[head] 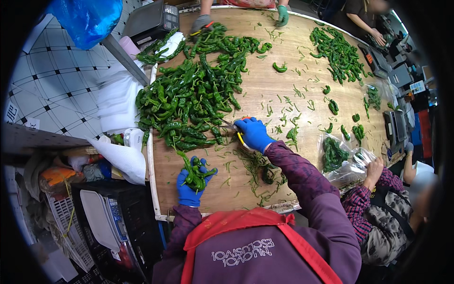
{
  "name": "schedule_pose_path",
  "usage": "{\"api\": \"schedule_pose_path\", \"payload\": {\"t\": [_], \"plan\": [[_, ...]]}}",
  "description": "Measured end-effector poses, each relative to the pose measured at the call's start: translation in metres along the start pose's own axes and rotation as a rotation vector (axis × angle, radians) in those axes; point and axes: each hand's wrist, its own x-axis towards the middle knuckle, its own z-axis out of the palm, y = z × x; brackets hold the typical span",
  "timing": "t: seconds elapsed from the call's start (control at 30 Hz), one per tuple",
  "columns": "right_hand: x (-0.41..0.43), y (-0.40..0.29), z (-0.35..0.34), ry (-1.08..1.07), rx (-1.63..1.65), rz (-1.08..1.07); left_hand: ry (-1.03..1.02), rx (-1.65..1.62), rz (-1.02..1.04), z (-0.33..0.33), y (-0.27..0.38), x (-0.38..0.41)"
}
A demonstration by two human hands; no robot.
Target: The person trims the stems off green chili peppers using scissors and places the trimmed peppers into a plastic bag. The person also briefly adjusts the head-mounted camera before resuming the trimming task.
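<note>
My left hand (191, 188), in a blue glove, holds several green peppers (195, 176) in its palm near the table's left front corner. My right hand (253, 133), also gloved in blue, grips a pair of scissors (242, 137) with red and yellow handles; their metal blades point left, by the edge of a large heap of green peppers (191, 96). Cut green stems (248, 161) lie scattered beneath and around my right forearm, with a few dark green peppers (268, 174) among them.
Across the wooden table (212, 191), a co-worker's gloved hand (202, 24) holds scissors over peppers. At the right, another person handles a clear plastic bag of peppers (333, 154). More peppers (338, 53) lie far right. Scales (395, 129) stand along the edge; a metal post (126, 60) rises at left.
</note>
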Motion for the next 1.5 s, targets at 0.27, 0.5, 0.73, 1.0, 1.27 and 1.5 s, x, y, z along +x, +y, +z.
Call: {"api": "schedule_pose_path", "payload": {"t": [0.27, 0.5, 0.73, 1.0, 1.27, 1.5], "plan": [[-0.025, -0.002, -0.013, -0.121, 0.775, 0.462, 0.054, 0.052, -0.047, -0.003, -0.010, 0.002], [-0.070, -0.078, -0.051, -0.232, 1.227, 0.421, -0.106, 0.102, -0.176, 0.016, -0.050, 0.028], [-0.083, -0.092, -0.048, -0.232, 0.818, 0.466, -0.041, 0.287, -0.198, 0.020, -0.051, 0.014], [-0.089, -0.091, -0.059, -0.168, 0.816, 0.459, 0.063, 0.255, -0.153, 0.018, -0.050, 0.014], [-0.108, -0.074, -0.068, -0.135, 0.542, 0.281, 0.073, 0.420, -0.051, 0.028, -0.041, 0.014], [-0.095, -0.078, -0.076, -0.220, 0.486, 0.228, 0.077, 0.455, -0.042, 0.045, -0.045, 0.005]]}}
